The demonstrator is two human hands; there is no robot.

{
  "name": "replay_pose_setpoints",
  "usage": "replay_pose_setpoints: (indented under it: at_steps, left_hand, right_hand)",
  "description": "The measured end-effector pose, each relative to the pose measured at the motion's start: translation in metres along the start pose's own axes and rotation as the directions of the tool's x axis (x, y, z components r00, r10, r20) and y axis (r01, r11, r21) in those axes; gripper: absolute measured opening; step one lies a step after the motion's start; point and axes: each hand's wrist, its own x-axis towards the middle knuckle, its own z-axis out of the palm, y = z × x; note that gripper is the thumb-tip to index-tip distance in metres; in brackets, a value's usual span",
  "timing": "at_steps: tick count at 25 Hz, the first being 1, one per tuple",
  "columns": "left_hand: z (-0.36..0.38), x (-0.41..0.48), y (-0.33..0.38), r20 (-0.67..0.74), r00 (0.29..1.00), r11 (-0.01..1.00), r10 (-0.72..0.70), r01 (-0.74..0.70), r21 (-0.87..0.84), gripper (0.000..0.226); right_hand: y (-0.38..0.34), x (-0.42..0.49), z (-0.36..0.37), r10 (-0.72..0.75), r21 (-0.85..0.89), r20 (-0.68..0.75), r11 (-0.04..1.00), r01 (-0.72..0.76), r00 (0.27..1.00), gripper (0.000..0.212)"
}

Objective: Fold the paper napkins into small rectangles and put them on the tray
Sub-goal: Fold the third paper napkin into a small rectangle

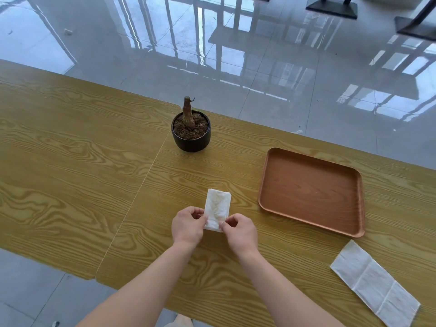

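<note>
- A folded napkin (217, 207), white, thin and softly crinkled, is lying as a narrow rectangle on the surface (70, 149), a yellow-brown top with bold printed wood grain and a seam running through it.
- The left hand (187, 226) is pinching the napkin's near left corner, its grip pressed together on the paper.
- The right hand (239, 232) is pinching the near right corner in the same way, thumb against fingertips.
- The tray (311, 192), a reddish-brown wood-look rectangle with rounded corners and a low raised rim, is sitting to the right of the hands with nothing lying in it.
- A second napkin (375, 283), a long flat white strip marked by fold creases, is lying near the surface's right edge, just in front of the tray and apart from it.
- A small round black pot (191, 141) holding coarse brown soil and a bare, tapering woody stump is standing beyond the hands.
- The floor (236, 55) beyond is showing glossy grey tiles.
</note>
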Motion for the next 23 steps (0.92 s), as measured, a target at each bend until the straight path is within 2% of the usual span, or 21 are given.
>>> replay_pose_setpoints:
  at_steps: [14,19,23]
  left_hand:
    - [-0.001,0.007,-0.008,0.07,0.997,0.997,0.036,-0.041,0.072,0.007]
    - [-0.001,0.005,-0.013,0.08,0.989,0.978,0.125,-0.137,0.155,0.015]
    - [-0.001,0.006,-0.012,0.089,0.987,0.973,0.132,-0.146,0.178,0.015]
  right_hand:
    - [0.007,0.0,0.003,0.026,-0.014,-0.026,1.0,-0.027,0.999,0.018]
    - [0.008,0.001,0.001,0.031,0.064,-0.039,0.998,-0.028,0.999,0.013]
    - [0.004,0.001,0.0,0.004,-0.019,-0.053,1.0,-0.005,0.999,0.013]
